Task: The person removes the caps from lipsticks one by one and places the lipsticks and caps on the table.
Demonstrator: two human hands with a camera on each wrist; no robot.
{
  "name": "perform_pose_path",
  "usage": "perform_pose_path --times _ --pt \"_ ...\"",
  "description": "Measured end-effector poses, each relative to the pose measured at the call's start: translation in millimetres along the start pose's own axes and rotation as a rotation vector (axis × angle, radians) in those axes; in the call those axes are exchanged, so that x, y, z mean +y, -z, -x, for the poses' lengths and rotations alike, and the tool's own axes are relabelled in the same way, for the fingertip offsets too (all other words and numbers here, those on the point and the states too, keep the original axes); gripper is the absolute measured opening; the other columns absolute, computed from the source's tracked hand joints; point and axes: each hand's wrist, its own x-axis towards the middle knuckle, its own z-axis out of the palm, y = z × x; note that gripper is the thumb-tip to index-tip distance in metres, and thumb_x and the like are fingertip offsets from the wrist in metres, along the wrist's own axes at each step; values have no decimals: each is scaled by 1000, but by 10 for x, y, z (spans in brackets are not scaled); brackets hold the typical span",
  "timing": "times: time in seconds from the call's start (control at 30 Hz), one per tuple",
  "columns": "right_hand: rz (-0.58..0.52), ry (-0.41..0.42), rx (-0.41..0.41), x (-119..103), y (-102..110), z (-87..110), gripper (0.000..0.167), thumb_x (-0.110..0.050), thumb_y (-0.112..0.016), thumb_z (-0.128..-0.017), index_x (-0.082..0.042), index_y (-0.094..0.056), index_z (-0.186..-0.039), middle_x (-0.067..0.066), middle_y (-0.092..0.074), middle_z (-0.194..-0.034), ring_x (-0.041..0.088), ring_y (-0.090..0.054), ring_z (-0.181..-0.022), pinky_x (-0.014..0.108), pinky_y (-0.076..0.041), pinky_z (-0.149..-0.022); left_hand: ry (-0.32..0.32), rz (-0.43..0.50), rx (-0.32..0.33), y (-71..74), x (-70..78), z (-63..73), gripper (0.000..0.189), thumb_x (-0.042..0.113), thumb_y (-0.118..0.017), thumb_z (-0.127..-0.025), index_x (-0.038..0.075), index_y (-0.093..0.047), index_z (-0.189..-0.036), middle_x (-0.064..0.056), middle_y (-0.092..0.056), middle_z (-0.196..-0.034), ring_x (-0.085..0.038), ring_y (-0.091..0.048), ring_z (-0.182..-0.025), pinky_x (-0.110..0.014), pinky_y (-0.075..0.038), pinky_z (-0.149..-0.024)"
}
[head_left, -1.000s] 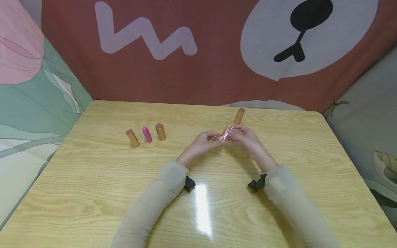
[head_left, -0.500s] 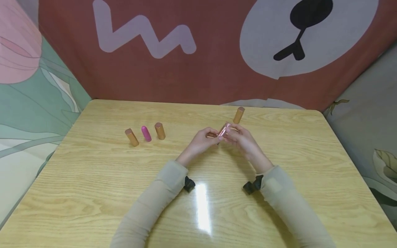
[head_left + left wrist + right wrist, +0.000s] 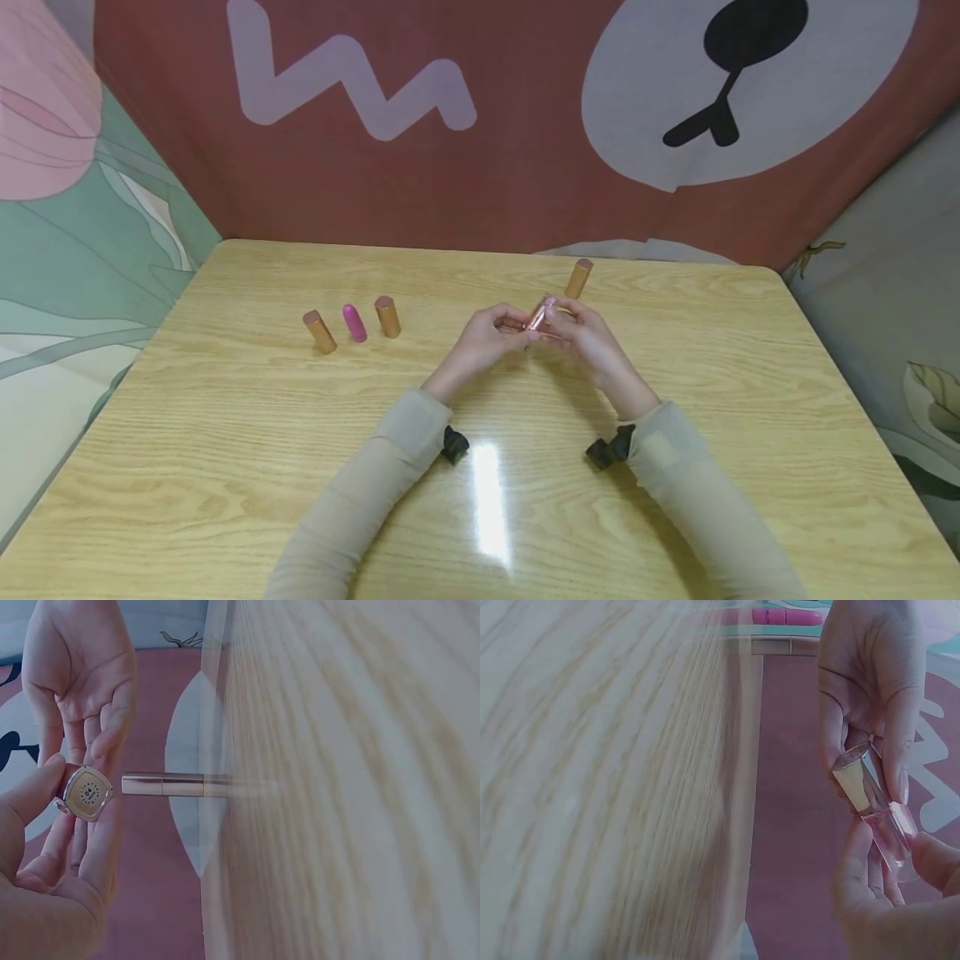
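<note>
A small shiny tube [image 3: 539,317] is held up between the 2 hands, above the worktop [image 3: 300,467]. Its gold end [image 3: 851,787] is pinched by the fingers and thumb of the left hand [image 3: 483,337]. Its clear pink end [image 3: 887,831] is pinched by the right hand [image 3: 596,342]. So the same thing is grasped by both hands, and neither is let go.

The tube looks light and stiff, and it would probably not be bent by a squeeze. Its sides look smooth, so it could be slippery. The clear part may be cracked if it is dropped. It is likely best held by its sides, with the fingertips and thumb, at 1 end for each hand.

On the flat bottom, a pale label [image 3: 88,793] can be seen. Tiny dark letters are set in a ring, with what may be a number in the middle. They are too small to be read for sure, and no brand can be made out.

Just past the right hand, a lone brown tube [image 3: 578,278] is stood up. Well to the left of the left hand, a bright pink tube [image 3: 355,323] is placed between an outer brown tube [image 3: 320,333] and an inner brown tube [image 3: 387,317]. No writing can be read on these 4.
</note>
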Motion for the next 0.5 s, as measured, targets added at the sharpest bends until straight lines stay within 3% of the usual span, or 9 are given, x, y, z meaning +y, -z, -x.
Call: perform_pose_path --times 0.13,0.5 --pt "-13 -9 13 0 17 4 51 -15 -42 -102 9 -26 -144 -16 -60 -94 -2 -62 -90 15 -52 -83 1 -14 -3 -1 11 1 30 14 -72 -85 1 -64 -112 -17 -67 -111 -21 -68 -90 -38 -57 -81" --pt "27 -2 23 -45 51 32 50 -18 -44 -102 6 -30 -143 -14 -59 -98 -2 -62 -91 15 -52 -83 10 -12 -33 -17 14 10 35 14 -71 -86 4 -64 -118 -15 -66 -118 -26 -68 -99 -36 -57 -81"
